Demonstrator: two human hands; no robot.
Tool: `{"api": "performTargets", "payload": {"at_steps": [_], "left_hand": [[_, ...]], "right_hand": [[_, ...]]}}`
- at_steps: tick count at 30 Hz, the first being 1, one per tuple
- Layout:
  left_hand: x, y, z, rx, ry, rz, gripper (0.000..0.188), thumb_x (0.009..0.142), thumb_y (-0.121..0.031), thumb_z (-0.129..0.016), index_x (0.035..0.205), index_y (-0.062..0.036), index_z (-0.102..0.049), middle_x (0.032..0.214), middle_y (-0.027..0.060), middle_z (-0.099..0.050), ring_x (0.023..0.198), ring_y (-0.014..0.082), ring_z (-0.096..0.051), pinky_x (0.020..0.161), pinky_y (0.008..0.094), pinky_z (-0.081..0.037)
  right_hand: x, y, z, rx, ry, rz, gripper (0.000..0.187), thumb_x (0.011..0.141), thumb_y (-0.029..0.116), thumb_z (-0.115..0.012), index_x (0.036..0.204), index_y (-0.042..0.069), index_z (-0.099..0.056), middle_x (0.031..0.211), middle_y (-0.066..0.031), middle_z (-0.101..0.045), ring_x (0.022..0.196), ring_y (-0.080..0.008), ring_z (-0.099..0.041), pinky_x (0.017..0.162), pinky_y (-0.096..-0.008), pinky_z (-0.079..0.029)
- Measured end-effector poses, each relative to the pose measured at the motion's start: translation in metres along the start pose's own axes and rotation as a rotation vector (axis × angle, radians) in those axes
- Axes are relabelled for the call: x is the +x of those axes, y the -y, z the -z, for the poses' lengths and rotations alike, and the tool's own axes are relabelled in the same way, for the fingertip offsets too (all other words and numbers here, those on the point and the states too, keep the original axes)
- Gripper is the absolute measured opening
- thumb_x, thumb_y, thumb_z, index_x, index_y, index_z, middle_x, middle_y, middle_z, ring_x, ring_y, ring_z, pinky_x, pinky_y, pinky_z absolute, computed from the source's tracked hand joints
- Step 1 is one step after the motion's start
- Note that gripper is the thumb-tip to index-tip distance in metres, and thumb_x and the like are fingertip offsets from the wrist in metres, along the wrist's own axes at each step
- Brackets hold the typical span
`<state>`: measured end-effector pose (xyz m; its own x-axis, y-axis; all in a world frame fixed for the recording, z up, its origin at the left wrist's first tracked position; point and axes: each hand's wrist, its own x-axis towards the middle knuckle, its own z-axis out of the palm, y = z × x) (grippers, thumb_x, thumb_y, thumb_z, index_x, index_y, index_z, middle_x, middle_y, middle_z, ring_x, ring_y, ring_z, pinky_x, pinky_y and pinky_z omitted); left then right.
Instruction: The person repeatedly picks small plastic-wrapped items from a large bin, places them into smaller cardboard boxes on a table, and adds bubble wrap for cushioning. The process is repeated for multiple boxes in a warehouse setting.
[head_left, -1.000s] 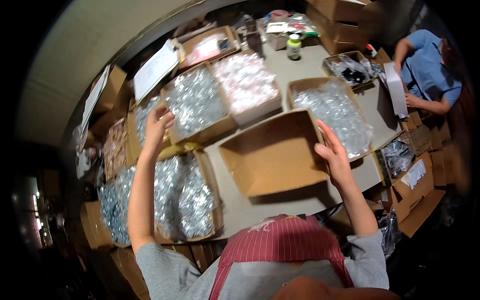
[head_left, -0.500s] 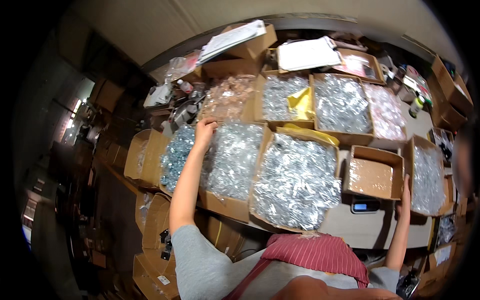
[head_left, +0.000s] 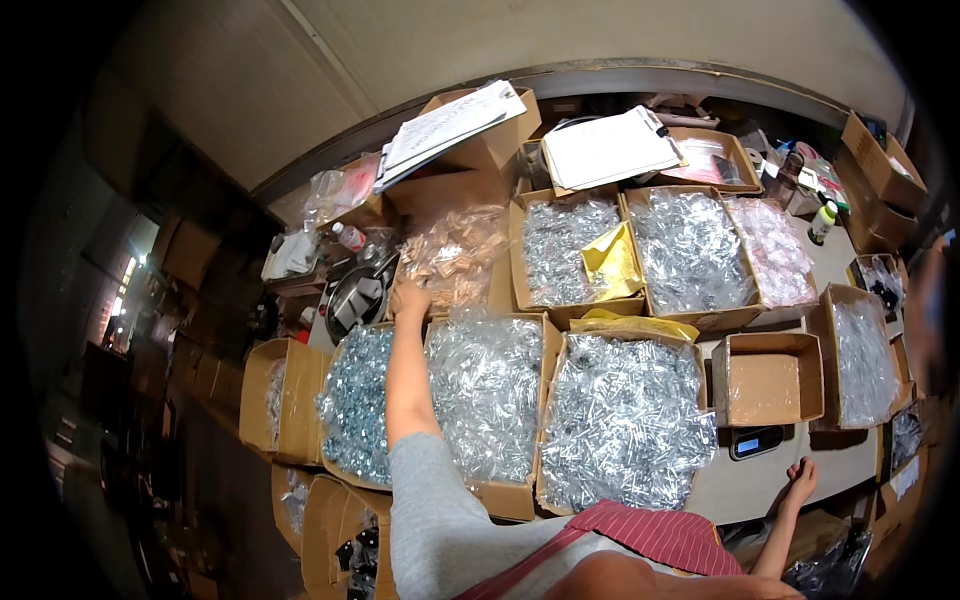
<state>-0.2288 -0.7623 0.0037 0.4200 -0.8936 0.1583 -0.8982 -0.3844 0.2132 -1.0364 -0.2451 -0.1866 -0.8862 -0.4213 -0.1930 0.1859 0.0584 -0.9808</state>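
Nearest, a person wears a red striped apron (head_left: 650, 535). Their right hand (head_left: 801, 482) is at the near right, over a pale table (head_left: 725, 490), fingers loosely curled; whether they pinch anything, I cannot tell. Just beyond sit a small scale (head_left: 757, 443) with a lit display and an open cardboard box (head_left: 768, 385). Left of these, a row holds silvery packets (head_left: 620, 420), clear packets (head_left: 485, 400) and bluish packets (head_left: 358, 410). Farther, the left hand (head_left: 410, 298) reaches to the near left edge of the copper-coloured packets (head_left: 455, 250), in a carton at far left; its fingertips are unclear, so I cannot tell its grip. Farthest, white papers (head_left: 610, 150) lie atop cartons.
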Motion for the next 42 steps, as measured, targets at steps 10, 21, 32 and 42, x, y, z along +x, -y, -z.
{"api": "performTargets", "payload": {"at_steps": [10,21,32,42], "left_hand": [[-0.041,-0.133,0.016,-0.219,-0.324,-0.749,0.036,0.081,-0.013,-0.062,0.117,-0.0075,-0.062,0.099,0.0225,-0.061,0.096,0.0414,-0.056,0.084,0.0510,-0.046],[-0.067,-0.235,-0.079,-0.143,0.172,-0.843,0.015,0.072,-0.012,-0.062,0.079,-0.0034,-0.072,0.089,0.0216,-0.069,0.084,0.0400,-0.066,0.075,0.0474,-0.053],[-0.077,-0.262,-0.015,-1.713,0.911,-0.039,0.010,0.081,-0.015,-0.055,0.084,-0.0066,-0.055,0.090,0.0118,-0.067,0.061,0.0170,-0.053,0.054,0.0258,-0.045],[-0.164,-0.418,-0.030,-0.628,0.810,-0.715,0.035,0.082,-0.017,-0.064,0.116,-0.0069,-0.064,0.080,0.0089,-0.067,0.069,0.0232,-0.064,0.058,0.0358,-0.048]], "right_hand": [[-0.021,0.001,-0.011,-0.511,-0.214,0.177,0.008,0.092,0.010,-0.056,0.097,0.003,-0.055,0.088,-0.0056,-0.054,0.069,-0.0140,-0.052,0.059,-0.0265,-0.046],[-0.033,0.004,-0.001,-0.405,-0.052,0.247,0.010,0.084,0.001,-0.058,0.093,0.005,-0.059,0.084,-0.0007,-0.054,0.059,-0.0063,-0.048,0.048,-0.0202,-0.042],[-0.042,0.020,-0.042,-0.869,-0.362,0.329,0.010,0.086,0.013,-0.054,0.094,0.007,-0.058,0.093,-0.0086,-0.058,0.078,-0.0273,-0.057,0.072,-0.0364,-0.046],[-0.043,0.024,-0.044,-0.897,-0.381,0.376,0.010,0.086,0.014,-0.054,0.093,0.009,-0.057,0.095,-0.0079,-0.058,0.077,-0.0287,-0.058,0.069,-0.0387,-0.047]]}}
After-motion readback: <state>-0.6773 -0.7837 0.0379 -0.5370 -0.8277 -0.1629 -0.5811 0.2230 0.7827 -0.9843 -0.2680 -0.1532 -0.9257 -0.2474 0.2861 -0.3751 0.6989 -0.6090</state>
